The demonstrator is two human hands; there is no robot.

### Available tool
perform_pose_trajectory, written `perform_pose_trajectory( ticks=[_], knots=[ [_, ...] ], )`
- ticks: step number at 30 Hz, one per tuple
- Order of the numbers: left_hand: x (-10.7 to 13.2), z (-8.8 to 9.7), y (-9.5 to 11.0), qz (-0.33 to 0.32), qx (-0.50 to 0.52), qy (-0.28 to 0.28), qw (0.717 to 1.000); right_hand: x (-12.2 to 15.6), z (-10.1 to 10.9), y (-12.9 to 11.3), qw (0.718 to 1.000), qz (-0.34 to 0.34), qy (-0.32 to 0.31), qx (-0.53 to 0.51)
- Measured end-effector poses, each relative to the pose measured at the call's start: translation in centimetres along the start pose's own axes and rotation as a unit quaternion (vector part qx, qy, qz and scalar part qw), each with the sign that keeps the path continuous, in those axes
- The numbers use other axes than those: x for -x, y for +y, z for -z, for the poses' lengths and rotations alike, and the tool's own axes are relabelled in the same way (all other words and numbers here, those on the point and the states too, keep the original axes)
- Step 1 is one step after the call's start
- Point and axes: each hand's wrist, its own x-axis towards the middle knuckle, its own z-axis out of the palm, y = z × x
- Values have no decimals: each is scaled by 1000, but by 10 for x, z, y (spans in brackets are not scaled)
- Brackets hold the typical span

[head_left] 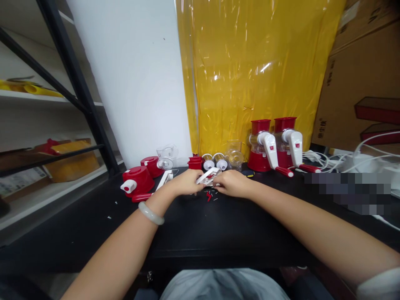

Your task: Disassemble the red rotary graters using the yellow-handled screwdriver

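My left hand [186, 182] grips the left end of a white plastic crank handle [206, 176], which is tilted with its hollow side showing. At the handle's right end, my right hand [231, 183] has its fingers bent and closed on it; the fingertips are partly hidden. Just below, a small red plastic piece [208, 196] lies on the black table [200, 233] among several small screws [215, 199]. Behind my hands are two grater drums [220, 161] with white ends and a red plastic part [195, 162]. Beside my left wrist rests another white crank arm [165, 178] with a red grip [142, 197].
Two assembled red-and-white rotary graters [261, 146] stand at the back right. Red bases [137, 181] and a clear housing [167, 156] sit at left. Another clear housing [234, 156] is behind my right hand. White cables [328, 160] lie at right, near a cardboard box [359, 79].
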Motion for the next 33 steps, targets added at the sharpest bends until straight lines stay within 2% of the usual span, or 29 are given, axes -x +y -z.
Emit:
perform_pose_trajectory(
  ticks=[15, 17, 22, 24, 26, 33],
  knots=[
    [3, 1, 7, 14, 0, -28, 1000, -1, -8, 0, 998, 12, 1, -62],
    [2, 0, 5, 10, 1, -30, 1000, -1, -6, 1, 997, 9, 34, -64],
    [2, 0, 4, 9, 2, -36, 999, 0, 0, 7, 984, 6, 173, -50],
    [3, 0, 5, 7, 10, -46, 999, 1, 0, 9, 979, 13, 195, -60],
    [4, 0, 7, 2, 17, -54, 998, 2, -4, 11, 979, 20, 185, -77],
    [5, 0, 11, -32, 41, -59, 997, 1, -15, 14, 986, 12, 89, -142]
  ],
)
